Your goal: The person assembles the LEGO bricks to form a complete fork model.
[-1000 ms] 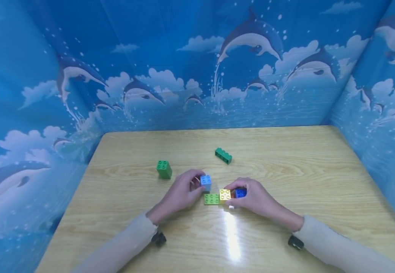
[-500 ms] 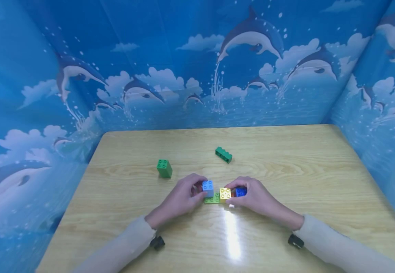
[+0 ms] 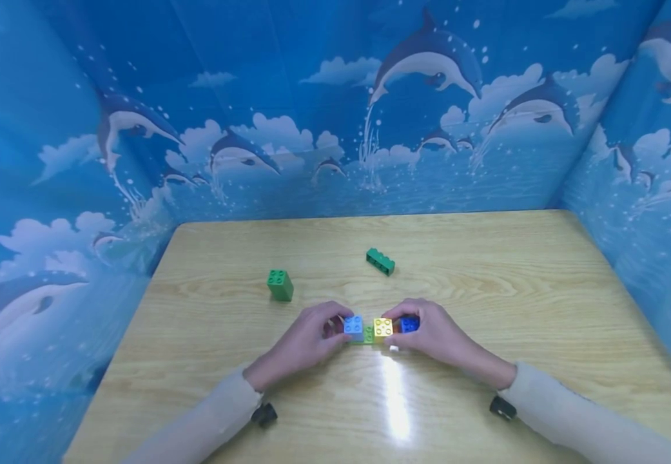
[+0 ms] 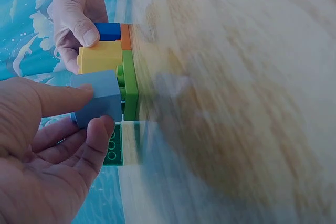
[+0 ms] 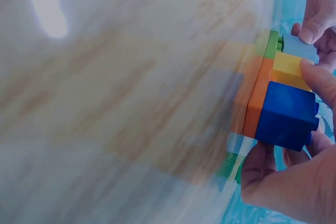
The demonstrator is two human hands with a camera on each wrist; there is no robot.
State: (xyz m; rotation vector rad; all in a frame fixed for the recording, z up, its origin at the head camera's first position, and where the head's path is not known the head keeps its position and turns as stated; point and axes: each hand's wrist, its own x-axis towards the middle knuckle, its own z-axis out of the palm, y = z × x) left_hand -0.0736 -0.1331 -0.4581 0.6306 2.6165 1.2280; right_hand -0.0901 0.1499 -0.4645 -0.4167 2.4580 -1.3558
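My left hand pinches a light blue toy building brick between thumb and fingers. That brick sits close over the left end of a thin light green brick, right at its studs. A yellow brick stands on the green one's right part, across to a thin orange brick. My right hand grips the yellow brick, thumb on the near side and fingers behind. A dark blue brick stands on the orange one, beneath the right hand's arch in the head view.
A tall green brick stands behind and left of my left hand. Farther back, a long green brick lies on its side on the wooden table. A dolphin-print curtain surrounds the table's back and sides.
My left hand has brought the light blue brick toward me and slightly right, from behind the light green brick to over its left end. The right hand stays in place on the yellow brick.
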